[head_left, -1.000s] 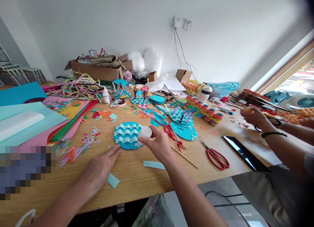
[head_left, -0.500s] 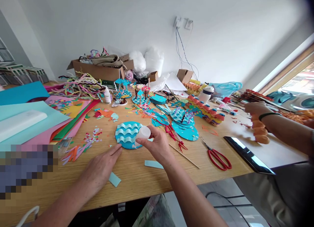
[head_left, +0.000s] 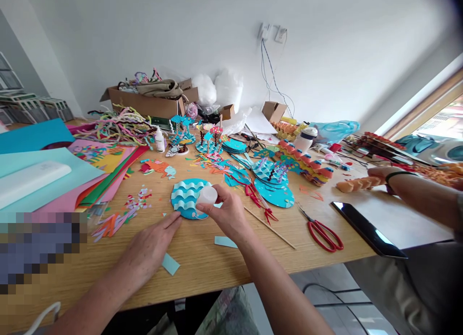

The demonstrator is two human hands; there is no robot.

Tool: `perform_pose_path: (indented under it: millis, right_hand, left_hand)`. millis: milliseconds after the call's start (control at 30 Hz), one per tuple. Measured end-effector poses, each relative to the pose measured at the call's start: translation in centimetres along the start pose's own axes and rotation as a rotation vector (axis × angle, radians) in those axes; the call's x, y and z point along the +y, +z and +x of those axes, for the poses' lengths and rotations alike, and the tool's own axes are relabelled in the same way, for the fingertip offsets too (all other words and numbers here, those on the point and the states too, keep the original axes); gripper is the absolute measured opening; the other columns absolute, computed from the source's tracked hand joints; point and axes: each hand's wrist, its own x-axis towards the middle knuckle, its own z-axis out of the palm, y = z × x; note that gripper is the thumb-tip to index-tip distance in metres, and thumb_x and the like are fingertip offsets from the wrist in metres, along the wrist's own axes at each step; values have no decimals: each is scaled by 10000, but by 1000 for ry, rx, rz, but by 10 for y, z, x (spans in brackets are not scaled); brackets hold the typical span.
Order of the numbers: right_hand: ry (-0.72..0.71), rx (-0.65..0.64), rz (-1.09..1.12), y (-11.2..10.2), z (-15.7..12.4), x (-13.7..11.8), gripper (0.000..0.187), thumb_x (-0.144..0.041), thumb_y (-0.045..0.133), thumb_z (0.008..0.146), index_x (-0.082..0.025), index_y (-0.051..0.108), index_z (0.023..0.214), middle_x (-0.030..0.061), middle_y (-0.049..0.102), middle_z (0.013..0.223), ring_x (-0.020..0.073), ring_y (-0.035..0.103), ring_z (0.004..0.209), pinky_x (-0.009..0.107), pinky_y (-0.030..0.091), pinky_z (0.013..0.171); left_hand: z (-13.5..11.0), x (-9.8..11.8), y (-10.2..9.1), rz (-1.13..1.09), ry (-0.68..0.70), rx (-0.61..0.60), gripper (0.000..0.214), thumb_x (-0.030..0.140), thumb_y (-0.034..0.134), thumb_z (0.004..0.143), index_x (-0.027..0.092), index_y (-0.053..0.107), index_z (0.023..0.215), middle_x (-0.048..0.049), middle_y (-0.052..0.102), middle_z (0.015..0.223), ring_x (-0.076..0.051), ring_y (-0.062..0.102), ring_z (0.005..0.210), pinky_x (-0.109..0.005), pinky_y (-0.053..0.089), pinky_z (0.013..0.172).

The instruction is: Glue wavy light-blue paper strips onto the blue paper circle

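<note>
A blue round disc (head_left: pixel 188 212) lies on the table with rows of wavy pale-blue paper strips (head_left: pixel 186 193) standing on it. My right hand (head_left: pixel 229 214) grips a white glue bottle (head_left: pixel 207 195), tipped over the lower right part of the disc; its nozzle is partly hidden. At the disc's lower left edge rest the fingertips of my left hand (head_left: pixel 154 243), which lies flat with fingers stretched out. One flat pale-blue paper strip (head_left: pixel 170 264) sits beside my left hand. Another strip (head_left: pixel 224 242) lies partly behind my right wrist.
Red-handled scissors (head_left: pixel 325 235), a wooden stick (head_left: pixel 271 228) and a black tablet (head_left: pixel 367 229) lie to the right. Paper scraps (head_left: pixel 137 197) and coloured sheets (head_left: pixel 101 180) are on the left. A co-worker's arm (head_left: pixel 419 192) reaches in with an orange egg-carton strip (head_left: pixel 360 183).
My right hand has moved the glue bottle slightly left along the disc's lower edge. My left hand keeps its place. The co-worker's orange strip has swung from upright to lying sideways.
</note>
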Motion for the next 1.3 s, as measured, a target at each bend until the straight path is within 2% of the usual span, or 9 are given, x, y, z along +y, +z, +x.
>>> perform_pose_path:
  millis: [300, 500, 700, 933, 1100, 1300]
  right_hand:
    - [6, 5, -9, 0, 0, 1, 185, -312, 695, 654, -196, 551, 660, -51, 521, 600, 103, 459, 580, 199, 344, 535]
    - [-11, 17, -37, -1, -1, 1, 180, -315, 691, 655, -201, 553, 660, -47, 524, 605, 111, 461, 581, 209, 339, 540]
    - [-13, 6, -38, -3, -2, 1, 176, -300, 697, 656, -194, 558, 670, -44, 522, 604, 111, 455, 582, 209, 340, 540]
    - [17, 29, -1, -2, -1, 0, 190, -290, 712, 637, -192, 552, 666, -47, 526, 609, 109, 473, 579, 205, 348, 536]
    - [-26, 9, -45, -1, -1, -1, 175, -297, 702, 652, -193, 563, 671, -47, 527, 605, 105, 455, 576, 203, 337, 534]
    - [-5, 21, -26, -2, 0, -3, 201, -274, 725, 626, -185, 546, 643, -56, 504, 580, 101, 456, 561, 200, 328, 522]
  left_hand:
    - [0, -2, 2, -46, 8, 28, 550, 63, 280, 765, 194, 490, 1256, -31, 399, 1395, -207, 520, 1142, -358, 434, 934]
    - [-1, -1, 1, 22, 21, -12, 562, 53, 252, 770, 149, 457, 1284, -73, 377, 1405, -233, 507, 1156, -392, 438, 926]
    - [-1, -2, 3, 23, 1, 3, 567, 44, 282, 765, 201, 463, 1279, -39, 384, 1403, -214, 535, 1124, -361, 456, 900]
    - [-2, -2, 3, 58, 27, -3, 577, 37, 253, 759, 166, 456, 1284, -48, 377, 1406, -214, 515, 1149, -362, 445, 924]
    - [-2, -5, 6, 35, 50, 50, 554, 58, 260, 773, 175, 468, 1272, -43, 388, 1399, -205, 492, 1174, -365, 435, 939]
    - [-2, -6, 8, -14, 74, 85, 545, 59, 272, 759, 155, 497, 1245, -64, 424, 1373, -214, 505, 1160, -383, 438, 934]
